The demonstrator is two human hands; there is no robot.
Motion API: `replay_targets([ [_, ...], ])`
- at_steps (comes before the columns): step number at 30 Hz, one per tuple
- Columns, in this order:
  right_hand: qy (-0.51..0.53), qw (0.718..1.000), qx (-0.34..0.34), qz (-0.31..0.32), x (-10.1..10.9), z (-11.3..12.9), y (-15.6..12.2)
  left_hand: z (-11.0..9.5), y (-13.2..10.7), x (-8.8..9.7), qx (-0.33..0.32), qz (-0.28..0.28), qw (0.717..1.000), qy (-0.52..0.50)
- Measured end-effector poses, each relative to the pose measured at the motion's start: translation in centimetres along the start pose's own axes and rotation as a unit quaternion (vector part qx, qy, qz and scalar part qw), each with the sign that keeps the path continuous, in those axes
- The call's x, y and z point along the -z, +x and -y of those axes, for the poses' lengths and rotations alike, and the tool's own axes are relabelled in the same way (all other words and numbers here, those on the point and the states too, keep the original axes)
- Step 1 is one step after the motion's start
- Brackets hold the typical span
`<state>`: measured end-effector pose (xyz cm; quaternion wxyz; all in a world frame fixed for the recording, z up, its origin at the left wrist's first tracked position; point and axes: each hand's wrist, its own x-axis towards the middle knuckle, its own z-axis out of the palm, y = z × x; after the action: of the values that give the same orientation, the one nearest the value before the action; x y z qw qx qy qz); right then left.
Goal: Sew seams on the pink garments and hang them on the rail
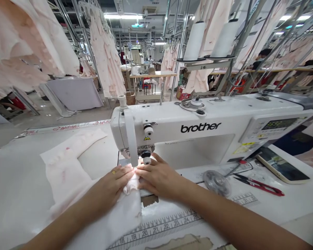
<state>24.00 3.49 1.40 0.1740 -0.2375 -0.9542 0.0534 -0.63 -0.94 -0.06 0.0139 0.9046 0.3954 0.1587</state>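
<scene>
A white Brother sewing machine (198, 128) stands on the white table (18, 194). Pale pink fabric (67, 173) lies on the table and runs under the needle area. My left hand (112, 185) lies flat on the fabric just left of the presser foot (146, 159), fingers stretched out, a ring on one finger. My right hand (159, 177) rests flat beside it on the right, its fingertips pressing the fabric's gathered edge at the needle. Both hands touch the cloth and nearly meet in front of the needle.
Red-handled thread snips (261, 185) and a clear round bobbin disc (216, 182) lie to the right on the table. A phone (281, 166) sits under the machine's control end. A ruler strip (167, 225) is stuck near the table's front edge. Pink garments (106, 59) hang behind.
</scene>
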Motion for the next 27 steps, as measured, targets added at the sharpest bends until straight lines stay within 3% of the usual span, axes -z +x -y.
replay_targets([
  [12, 0.039, 0.997, -0.024, 0.054, 0.9, -0.2, -0.6, 0.4, 0.4, -0.5, 0.016, -0.005, 1.000, 0.014],
  [18, 0.018, 1.000, 0.003, 0.016, 1.1, -0.5, -0.9, -0.1, 0.9, 0.4, 0.019, 0.013, 0.999, 0.029],
  [24, -0.042, 0.998, 0.037, 0.012, 1.1, -0.3, -0.8, 0.0, 0.3, 0.6, -0.079, -0.016, 0.996, 0.039],
  [27, -0.069, 0.997, 0.014, 0.009, 0.8, -0.2, -0.5, 0.3, 0.7, 0.6, -0.082, -0.008, 0.995, 0.048],
])
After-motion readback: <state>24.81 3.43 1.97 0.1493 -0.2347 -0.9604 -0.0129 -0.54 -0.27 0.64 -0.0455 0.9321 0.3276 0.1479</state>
